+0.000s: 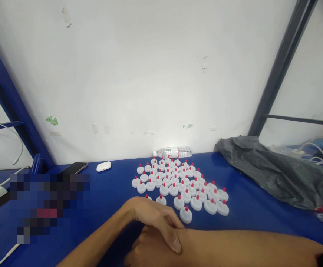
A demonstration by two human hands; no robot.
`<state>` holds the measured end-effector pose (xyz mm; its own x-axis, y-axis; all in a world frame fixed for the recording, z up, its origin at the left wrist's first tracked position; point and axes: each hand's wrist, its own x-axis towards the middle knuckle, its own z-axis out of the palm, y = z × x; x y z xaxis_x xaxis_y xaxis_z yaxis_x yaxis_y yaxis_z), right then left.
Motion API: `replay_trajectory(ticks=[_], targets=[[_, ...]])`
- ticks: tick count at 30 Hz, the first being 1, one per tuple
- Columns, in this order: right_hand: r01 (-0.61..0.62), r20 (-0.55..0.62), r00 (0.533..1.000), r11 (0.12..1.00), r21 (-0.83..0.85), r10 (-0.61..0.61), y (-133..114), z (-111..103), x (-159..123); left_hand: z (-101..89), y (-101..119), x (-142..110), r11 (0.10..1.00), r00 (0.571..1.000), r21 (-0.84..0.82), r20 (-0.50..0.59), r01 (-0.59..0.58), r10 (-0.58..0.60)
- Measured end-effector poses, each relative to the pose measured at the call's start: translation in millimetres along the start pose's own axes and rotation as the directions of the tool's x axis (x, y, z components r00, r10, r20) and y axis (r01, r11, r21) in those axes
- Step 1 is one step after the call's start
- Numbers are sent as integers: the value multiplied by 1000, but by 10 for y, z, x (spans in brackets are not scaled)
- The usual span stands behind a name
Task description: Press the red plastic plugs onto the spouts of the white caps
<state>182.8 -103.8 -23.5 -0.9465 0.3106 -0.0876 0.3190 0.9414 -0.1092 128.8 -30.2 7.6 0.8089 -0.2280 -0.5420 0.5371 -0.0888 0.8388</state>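
Observation:
My left hand [157, 218] reaches in from the lower left and is closed around my right wrist, its thumb lying across the top. My right hand [144, 246] hangs beneath it at the bottom edge, with the fingers curled; whatever they hold, if anything, is hidden. Just beyond both hands stands a loose cluster of white, round plastic caps with red tips [187, 195]. The nearest cap [185, 215] is close to the fingers of my left hand, apart from them. Part of another cap [147, 197] is covered by that hand.
A clear plastic bottle [175, 152] lies against the white wall behind the caps. On the blue tabletop [108, 193] are a white earphone case [104, 166] and a dark phone [76, 168] at left. A grey plastic bag [272, 170] spreads over the right side. Blurred blocks cover something lower left.

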Motion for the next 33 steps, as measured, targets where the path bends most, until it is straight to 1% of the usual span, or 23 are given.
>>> replay_trajectory(ticks=[5,9,12,14,17,21,26,29,33], targets=[[15,-13,1000,1000,-4,-15,29,73,-3,-12,-12,-3,1000,1000,14,15,-10,10],[-7,-81,997,997,-71,2,24,158,-47,-16,-4,-31,1000,999,-6,34,-28,28],[-21,-100,995,994,-108,10,-5,149,-83,-8,4,-54,998,997,-33,54,-50,52],[-23,-97,995,993,-113,12,-20,111,-86,-6,3,-56,998,998,-25,48,-49,50],[-12,-70,998,996,-84,6,-28,56,-61,-11,-2,-38,1000,1000,9,12,-14,14],[-10,-42,999,998,-59,7,-26,43,-22,-14,5,-19,1000,1000,28,-18,6,-5],[-17,-27,1000,998,-66,15,-27,60,-7,-16,7,-19,999,1000,46,-15,-8,9],[-7,-25,1000,998,-65,5,-22,64,-15,-25,-11,-13,998,999,53,-6,-44,44],[-30,-34,999,997,-67,28,0,99,-42,-35,-32,-10,995,997,55,13,-79,79]])
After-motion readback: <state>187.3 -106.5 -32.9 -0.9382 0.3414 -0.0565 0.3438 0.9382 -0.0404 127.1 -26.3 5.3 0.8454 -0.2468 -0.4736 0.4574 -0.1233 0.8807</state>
